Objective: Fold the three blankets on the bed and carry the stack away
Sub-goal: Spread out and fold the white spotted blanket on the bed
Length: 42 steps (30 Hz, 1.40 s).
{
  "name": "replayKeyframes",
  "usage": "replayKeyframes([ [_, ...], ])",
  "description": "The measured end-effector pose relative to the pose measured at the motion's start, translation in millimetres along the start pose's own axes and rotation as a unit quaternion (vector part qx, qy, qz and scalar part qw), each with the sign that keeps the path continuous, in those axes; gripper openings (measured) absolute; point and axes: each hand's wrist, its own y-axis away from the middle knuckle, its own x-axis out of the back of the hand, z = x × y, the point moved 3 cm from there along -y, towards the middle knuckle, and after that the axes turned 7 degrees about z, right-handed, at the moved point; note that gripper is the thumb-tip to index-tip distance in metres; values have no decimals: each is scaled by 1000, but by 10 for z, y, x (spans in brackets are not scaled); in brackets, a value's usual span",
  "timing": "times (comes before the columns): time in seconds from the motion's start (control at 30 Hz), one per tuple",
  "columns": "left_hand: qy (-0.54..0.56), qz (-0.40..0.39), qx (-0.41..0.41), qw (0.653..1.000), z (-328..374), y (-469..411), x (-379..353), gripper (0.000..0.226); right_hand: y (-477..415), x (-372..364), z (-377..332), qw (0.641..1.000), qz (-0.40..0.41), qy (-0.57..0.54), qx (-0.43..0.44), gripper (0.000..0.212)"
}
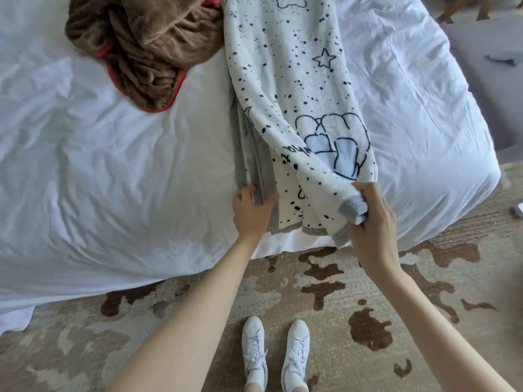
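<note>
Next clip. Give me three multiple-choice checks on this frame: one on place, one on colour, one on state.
1. Where does the brown blanket lie relative to the spotted blanket?
A. Right of it.
B. Left of it, farther up the bed.
C. On top of it.

2. What colour is the brown blanket's trim?
A. Red.
B. Blue.
C. Green.

3. The right hand:
A. lies flat and open.
B. hangs idle.
C. grips a bunched corner of the spotted blanket.

Key: B, it sits heaped at the upper left; A, a red edge borders it; C, the fabric is clenched in that hand.

beige rug with brown blotches (325,292), white sneakers (254,349), grey seat at right (481,89)
</note>
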Motion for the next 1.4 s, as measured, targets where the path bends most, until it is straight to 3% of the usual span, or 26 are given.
replayKeyframes([
  [0.2, -41, -39, -40, 998, 109, -133, -52, 38, -18, -39, 51, 999, -33, 17, -9, 41],
  [0.4, 64, -26, -128, 989, 55, -15, 311, 23, 92, -97, -62, 989, -16, 101, 106, 54],
  [0.5, 22, -28, -151, 988, 119, 74, 525, 12, 207, -228, -222, 981, -20, 89, 172, 48],
  [0.53, 25, -33, -143, 989, 126, 97, 586, 15, 247, -289, -269, 980, -28, 81, 182, 45],
  [0.6, 136, -121, -40, 982, 198, 236, 679, 51, 327, -415, -334, 979, -47, 68, 184, 39],
  [0.67, 285, -251, 98, 920, 264, 397, 702, 69, 399, -519, -374, 978, -62, 54, 191, 33],
  [0.73, 291, -302, 145, 896, 330, 484, 714, 70, 455, -593, -379, 975, -66, 48, 206, 35],
  [0.83, 285, -266, 120, 913, 447, 474, 744, 32, 421, -692, -298, 981, -31, 77, 173, 48],
  [0.9, 298, -265, 131, 908, 529, 482, 800, 22, 303, -747, -198, 989, 22, 91, 111, 50],
  [1.03, 304, -252, 127, 910, 696, 448, 984, 36, 10, -706, 141, 990, 90, 111, 8, 47],
  [1.2, 338, -193, 155, 908, 739, 341, 1071, 34, -252, -235, 705, 976, 127, 154, -85, 49],
  [1.33, 339, -143, 207, 906, 524, 328, 933, 52, -196, 75, 1046, 977, 72, 189, -73, 51],
  [1.4, 297, -140, 209, 921, 337, 319, 801, 49, -49, 158, 1199, 975, 17, 217, -51, 48],
])
